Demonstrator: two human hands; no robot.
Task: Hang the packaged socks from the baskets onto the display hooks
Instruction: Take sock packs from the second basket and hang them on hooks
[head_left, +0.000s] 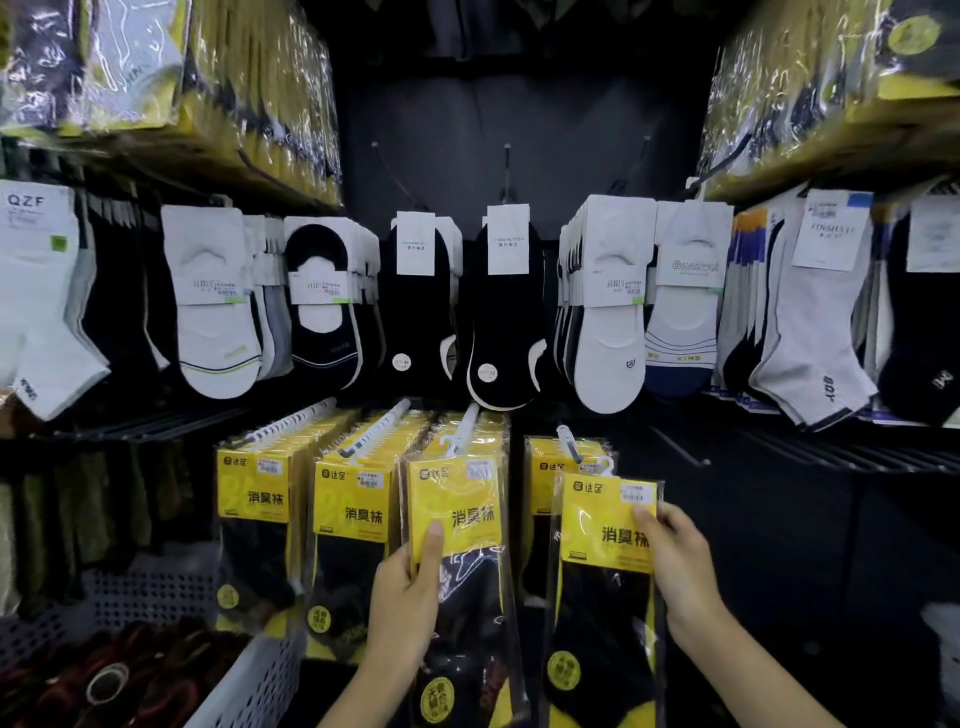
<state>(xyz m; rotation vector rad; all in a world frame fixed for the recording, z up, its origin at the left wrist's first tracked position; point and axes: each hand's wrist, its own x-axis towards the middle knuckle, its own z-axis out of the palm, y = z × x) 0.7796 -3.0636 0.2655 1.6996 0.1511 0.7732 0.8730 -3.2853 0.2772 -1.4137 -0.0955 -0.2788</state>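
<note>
Two yellow-carded packs were in hand when I looked through the head camera. The right hand (678, 569) pinched a sock pack (605, 525) at its right edge, with the thumb on the yellow card and the fingers (680, 525) curled round behind. The pack's white hanger sat just beside the tip of the fourth display hook (569, 441); I could not tell whether it was threaded on.

The left hand (408, 603) gripped the front pack (457, 512) of the third row, thumb pressed flat on its face. The other fingers were hidden behind the plastic. That pack's hanger appeared to sit on its own hook, though glare blurred it.

At lower left a perforated basket (260, 680) was cut off by the frame. Its dark reddish contents were too smeared to name. Above, no-show socks (221, 312) hung in a row, and their small print was illegible.
</note>
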